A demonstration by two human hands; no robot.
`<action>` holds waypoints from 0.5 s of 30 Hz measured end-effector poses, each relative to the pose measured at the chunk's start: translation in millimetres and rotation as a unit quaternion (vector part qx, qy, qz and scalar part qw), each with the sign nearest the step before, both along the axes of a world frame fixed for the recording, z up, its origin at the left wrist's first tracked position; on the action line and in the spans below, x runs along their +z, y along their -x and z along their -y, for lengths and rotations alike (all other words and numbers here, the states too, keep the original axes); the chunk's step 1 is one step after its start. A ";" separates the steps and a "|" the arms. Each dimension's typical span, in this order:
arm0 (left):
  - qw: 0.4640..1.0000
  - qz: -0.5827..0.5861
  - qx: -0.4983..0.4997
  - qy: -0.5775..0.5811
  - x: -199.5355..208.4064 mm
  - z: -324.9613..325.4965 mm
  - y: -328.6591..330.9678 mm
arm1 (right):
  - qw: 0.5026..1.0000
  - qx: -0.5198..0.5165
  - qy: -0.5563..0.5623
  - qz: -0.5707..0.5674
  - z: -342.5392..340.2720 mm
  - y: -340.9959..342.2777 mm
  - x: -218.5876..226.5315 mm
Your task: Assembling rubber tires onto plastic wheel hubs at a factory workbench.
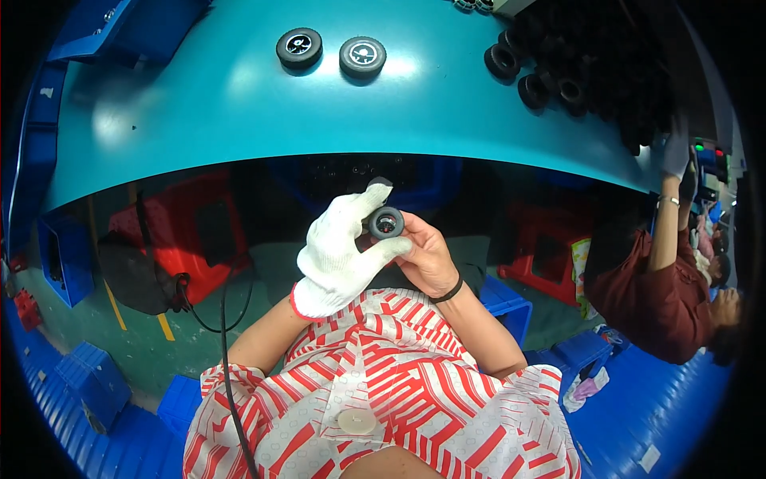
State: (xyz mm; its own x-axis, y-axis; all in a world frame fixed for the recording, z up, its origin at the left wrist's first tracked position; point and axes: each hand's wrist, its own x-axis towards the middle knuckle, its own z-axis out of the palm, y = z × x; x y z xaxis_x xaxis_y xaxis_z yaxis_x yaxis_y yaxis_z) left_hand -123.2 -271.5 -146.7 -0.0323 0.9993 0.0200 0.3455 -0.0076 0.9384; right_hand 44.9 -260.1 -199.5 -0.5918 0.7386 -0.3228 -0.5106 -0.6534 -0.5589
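Just in front of my body, below the table's near edge, I hold a small black toy wheel (pixel 386 223) in both hands. My left hand (pixel 331 251), in a white knit glove with a dark tip on one finger, grips it between thumb and fingers. Bare, with a black band at the wrist, my right hand (pixel 431 257) closes on the wheel's right side. The wheel's round face is turned up toward me, and fingers cover part of its rim. Two finished-looking black wheels, one with a dark hub (pixel 299 49) and one with a pale hub (pixel 363 57), lie on the table.
The teal table (pixel 239 116) curves ahead of me, with a heap of black tyres (pixel 586 68) at its far right. Beneath it sits a blue bin (pixel 435 176). Red stools (pixel 171 239) stand both sides. A black cable (pixel 227 351) hangs at left. A co-worker (pixel 658 295) works at right.
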 end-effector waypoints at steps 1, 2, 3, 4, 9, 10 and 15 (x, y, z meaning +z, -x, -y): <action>1.000 0.000 0.000 0.000 -4.0 1.0 -1.5 | 1.000 -0.009 -0.010 -0.001 -0.9 -0.1 2.3; 0.996 0.082 0.021 0.032 -10.1 2.8 -3.5 | 0.997 -0.018 -0.051 0.058 -1.4 0.0 3.9; 0.984 0.164 0.042 0.063 -13.4 4.3 -4.6 | 0.989 -0.026 -0.091 0.117 -2.5 1.5 7.7; 0.960 0.249 0.044 0.116 -13.7 6.2 -4.4 | 0.975 -0.037 -0.114 0.185 -3.2 4.0 14.8; 0.817 0.512 0.054 0.260 -31.1 0.5 4.8 | 0.926 -0.025 -0.215 0.311 -5.4 2.3 24.5; 0.724 0.627 0.051 0.284 -33.8 0.4 6.0 | 0.930 -0.044 -0.213 0.295 -5.9 2.3 25.8; 0.676 0.664 0.082 0.309 -34.2 2.0 3.5 | 0.906 -0.065 -0.260 0.328 -8.1 -3.4 31.8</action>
State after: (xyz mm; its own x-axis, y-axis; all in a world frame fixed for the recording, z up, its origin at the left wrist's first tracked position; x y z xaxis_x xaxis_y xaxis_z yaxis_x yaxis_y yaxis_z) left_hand -126.7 -273.5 -180.9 0.2777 0.7847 -0.5542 -0.8562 0.4637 0.2276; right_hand 48.3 -252.0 -167.7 -0.2964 0.9412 -0.1620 -0.0109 -0.1729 -0.9849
